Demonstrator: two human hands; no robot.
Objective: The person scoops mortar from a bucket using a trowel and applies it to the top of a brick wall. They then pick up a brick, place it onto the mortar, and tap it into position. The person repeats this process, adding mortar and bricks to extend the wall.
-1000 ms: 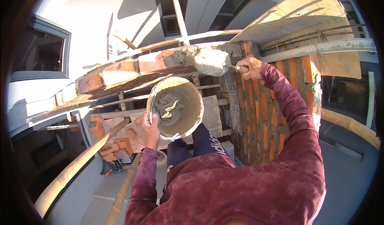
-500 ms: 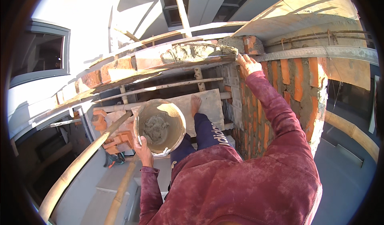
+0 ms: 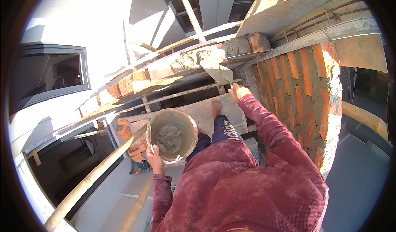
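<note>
My left hand (image 3: 155, 159) grips the rim of a round bucket (image 3: 190, 126), held against my left thigh. A grey heap of wet mortar (image 3: 169, 138) lies in its bottom. My right hand (image 3: 238, 92) is closed round the handle end of a trowel (image 3: 219, 73), whose pointed metal blade reaches up to the front edge of the brick course (image 3: 154, 69). Fresh mortar (image 3: 198, 58) covers part of that course, and a brick (image 3: 258, 42) stands at its right end. Below and right of my hand rises a brick wall (image 3: 305, 83) with grey joints.
Bamboo poles (image 3: 93, 176) cross at left, and another pole (image 3: 366, 119) runs at right. Loose bricks (image 3: 136, 149) are stacked beside the bucket. My bare foot rests on a board (image 3: 237, 112). A perforated metal strip (image 3: 321, 36) lies along the wall top.
My right hand has drawn back from the brick course toward me, and the trowel blade now shows broad side on. My left hand still holds the bucket. The view has shifted slightly.
</note>
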